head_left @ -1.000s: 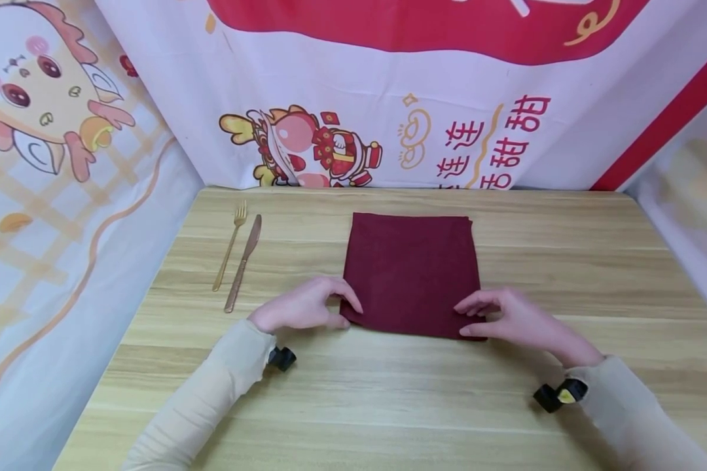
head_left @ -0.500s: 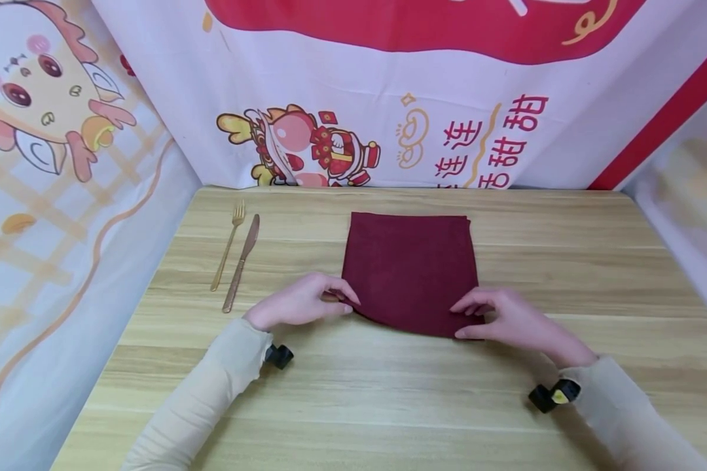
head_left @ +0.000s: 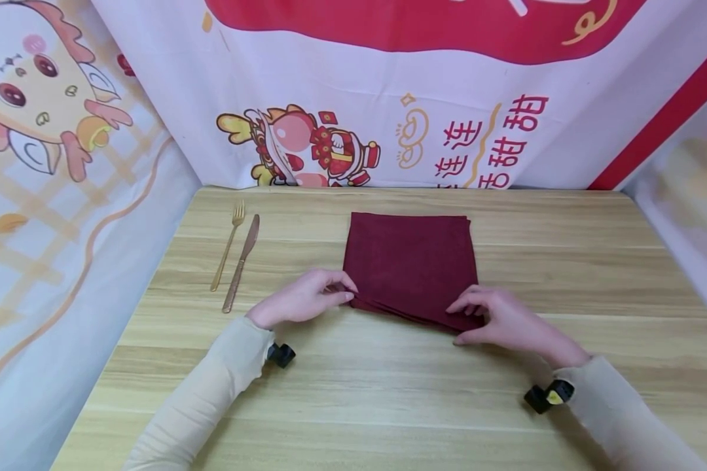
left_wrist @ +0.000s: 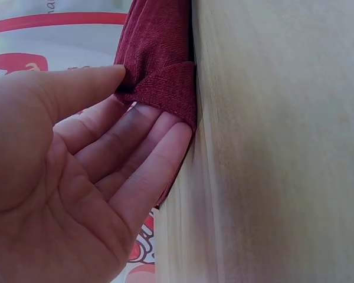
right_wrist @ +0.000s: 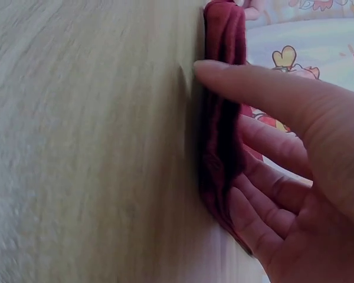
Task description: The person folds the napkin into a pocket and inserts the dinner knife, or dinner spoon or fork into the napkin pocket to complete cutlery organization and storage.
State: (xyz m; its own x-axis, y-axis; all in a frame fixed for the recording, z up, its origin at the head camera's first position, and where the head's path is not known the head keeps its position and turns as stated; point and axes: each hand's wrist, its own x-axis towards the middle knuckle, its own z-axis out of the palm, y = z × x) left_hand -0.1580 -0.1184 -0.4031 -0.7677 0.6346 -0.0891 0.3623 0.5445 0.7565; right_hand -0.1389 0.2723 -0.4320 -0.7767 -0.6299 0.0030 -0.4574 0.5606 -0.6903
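A folded dark red cloth [head_left: 409,261] lies on the wooden table, its near left corner raised. That corner is pinched between the thumb and fingers of the left hand [head_left: 306,297]; the left wrist view shows the thumb on top of the cloth [left_wrist: 159,65] and the fingers beneath it. At the near right corner is the right hand [head_left: 507,324], fingers resting on the cloth and thumb at its front edge. In the right wrist view the layered edge of the cloth [right_wrist: 224,29] stands between the thumb and the spread fingers of that hand.
A gold fork [head_left: 230,245] and a copper-coloured knife [head_left: 242,261] lie side by side on the table [head_left: 353,405], left of the cloth. A printed curtain [head_left: 306,72] hangs along the table's far edge, with another patterned cloth at the left side.
The left hand has lifted the cloth's near left corner and moved it slightly away from the person. The right hand has shifted a little left, its thumb now at the cloth's edge.
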